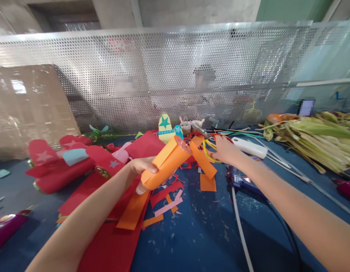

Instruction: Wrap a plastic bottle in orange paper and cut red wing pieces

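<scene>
Head view: with the left hand (143,165), holding an orange-wrapped plastic bottle (167,162) above the worktop (180,241), pointing with its neck toward lower left, over red sheets (115,249) and small paper scraps (168,207). With the right hand (226,150), touching the handles of the scissors (202,131), near an orange paper strip (203,160); not being able to tell whether gripping them or only resting there.

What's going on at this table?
Someone's left hand holds an orange-wrapped bottle at a tilt over the blue table. The right hand is at the yellow scissor handles; its exact grip is hard to make out. Cut scraps lie about, and a blue tool rests nearby.
</scene>
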The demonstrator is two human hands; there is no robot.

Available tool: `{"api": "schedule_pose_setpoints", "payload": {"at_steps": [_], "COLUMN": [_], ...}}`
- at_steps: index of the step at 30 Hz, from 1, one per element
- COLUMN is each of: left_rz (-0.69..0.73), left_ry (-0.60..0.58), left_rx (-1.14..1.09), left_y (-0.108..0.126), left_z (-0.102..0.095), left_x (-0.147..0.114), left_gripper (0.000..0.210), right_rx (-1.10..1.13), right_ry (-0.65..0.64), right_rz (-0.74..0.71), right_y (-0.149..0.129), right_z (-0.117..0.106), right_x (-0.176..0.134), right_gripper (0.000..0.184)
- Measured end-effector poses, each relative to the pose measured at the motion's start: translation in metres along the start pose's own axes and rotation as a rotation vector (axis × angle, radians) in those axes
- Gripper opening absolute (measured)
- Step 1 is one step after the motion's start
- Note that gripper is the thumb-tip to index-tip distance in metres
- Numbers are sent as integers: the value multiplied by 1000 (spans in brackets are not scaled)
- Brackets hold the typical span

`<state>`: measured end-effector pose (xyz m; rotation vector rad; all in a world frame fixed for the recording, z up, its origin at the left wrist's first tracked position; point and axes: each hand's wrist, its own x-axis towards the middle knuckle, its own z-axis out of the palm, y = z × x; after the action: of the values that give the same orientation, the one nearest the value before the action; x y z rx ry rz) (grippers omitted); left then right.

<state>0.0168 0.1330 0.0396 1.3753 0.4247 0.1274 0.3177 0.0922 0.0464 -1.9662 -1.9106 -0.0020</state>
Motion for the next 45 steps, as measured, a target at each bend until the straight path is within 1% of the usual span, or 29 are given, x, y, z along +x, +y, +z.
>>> {"api": "schedule_pose_setpoints", "payload": {"at_steps": [2,4,8,11,12,13,15,17,18,21,22,25,28,31,32,34,36,41,43,45], "left_rz": [3,-1,-38,-96,-120,-146,-189,-218,-215,-167,-148,-123,-93,-52,-47,-52,-78,-90,-90,-78], "left_ry": [-13,-34,-125,-225,-257,-281,-302,-298,-285,-250,-246,-247,-220,-213,-219,-218,-197,-159,-159,-132], "left_rx": [2,4,21,45,53,60,69,79,88,122,124,112,119,138,144,155,168,212,234,284], "left_y": [-2,-4,-6,-6,-6,-7,-8,-9,-9,-10,-10,-11,-11,-9,-9,-8,-9,-9,-8,-5], "left_z": [-1,-3,-4,-4,-5,-5,-6,-6,-5,0,2,7,12,17,18,19,18,20,20,20], "left_x": [0,1,5,5,5,5,4,3,4,6,8,12,16,19,19,20,20,21,20,18], "left_gripper": [64,66,65,63,65,70,84,92,91,78,75,70,65,68,71,78,82,87,88,89], "right_rx": [182,390,779,969,1053,1184,1385,1483,1492,1435,1415,1390,1388,1351,1328,1278,1233,1171,1165,1174], "right_ry": [22,17,-88,-165,-203,-257,-329,-348,-349,-356,-336,-233,-152,-46,-29,-53,-88,-92,-101,-99], "right_rz": [42,66,30,-24,-37,-30,-16,0,-3,-23,-28,-72,-112,-61,-44,-28,-15,49,49,20], "right_y": [1,-2,-16,-29,-33,-36,-39,-40,-40,-38,-37,-35,-37,-39,-40,-42,-43,-48,-48,-46], "right_z": [-1,-3,-9,-9,-8,-6,-2,2,4,7,8,10,12,13,12,10,5,-4,-5,-3], "right_x": [-1,-7,-32,-55,-61,-67,-77,-83,-86,-92,-93,-95,-94,-93,-93,-92,-93,-98,-99,-99], "right_gripper": [29,31,46,53,52,52,52,51,50,43,42,41,40,43,45,47,45,41,42,43]}}
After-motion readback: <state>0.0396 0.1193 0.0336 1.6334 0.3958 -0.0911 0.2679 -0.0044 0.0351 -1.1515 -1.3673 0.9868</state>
